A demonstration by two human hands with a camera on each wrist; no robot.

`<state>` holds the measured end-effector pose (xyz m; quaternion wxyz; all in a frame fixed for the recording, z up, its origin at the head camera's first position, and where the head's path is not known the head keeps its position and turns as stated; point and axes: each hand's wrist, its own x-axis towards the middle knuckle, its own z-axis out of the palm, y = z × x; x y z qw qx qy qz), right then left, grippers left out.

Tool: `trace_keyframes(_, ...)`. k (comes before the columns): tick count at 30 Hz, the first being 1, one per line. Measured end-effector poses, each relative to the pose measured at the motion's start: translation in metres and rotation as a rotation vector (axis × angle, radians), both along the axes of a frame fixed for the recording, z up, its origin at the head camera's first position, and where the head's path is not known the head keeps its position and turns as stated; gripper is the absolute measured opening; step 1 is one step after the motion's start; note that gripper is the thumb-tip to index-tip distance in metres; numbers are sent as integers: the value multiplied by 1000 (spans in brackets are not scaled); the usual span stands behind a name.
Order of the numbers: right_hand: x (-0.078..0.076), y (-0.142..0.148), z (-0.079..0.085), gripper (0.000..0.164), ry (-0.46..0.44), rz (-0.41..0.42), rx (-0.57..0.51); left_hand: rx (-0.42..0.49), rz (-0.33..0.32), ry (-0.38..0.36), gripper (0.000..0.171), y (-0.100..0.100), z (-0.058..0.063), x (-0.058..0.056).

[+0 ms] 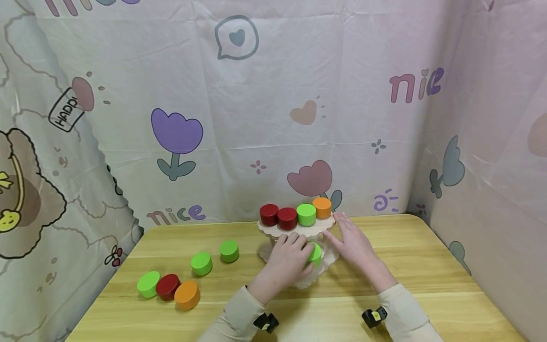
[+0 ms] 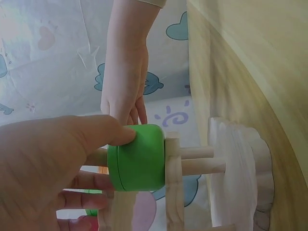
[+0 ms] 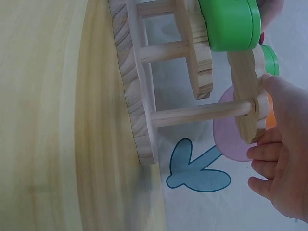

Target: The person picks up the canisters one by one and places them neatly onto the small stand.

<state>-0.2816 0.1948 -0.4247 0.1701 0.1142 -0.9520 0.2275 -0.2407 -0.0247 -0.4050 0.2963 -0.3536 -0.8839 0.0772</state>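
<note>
A wooden tiered stand with scalloped shelves stands at the table's middle. My left hand pinches a short green cylinder block between thumb and fingers; the block's flat end meets the small middle shelf. My right hand, with fingers fairly straight, touches the right edge of the top shelf. On that shelf sit two dark red blocks, a green block and an orange block. The left hand partly hides the lower shelves in the head view.
Left of the stand, loose blocks lie on the wooden table: a dark red one, an orange one and three green ones. A printed cloth hangs behind the table and along both sides.
</note>
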Motion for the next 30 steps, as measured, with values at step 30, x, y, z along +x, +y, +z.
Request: trace_keyframes(30,-1,-1,0,82,-12,-5,3,34,-13,72,20,5,-5,-10)
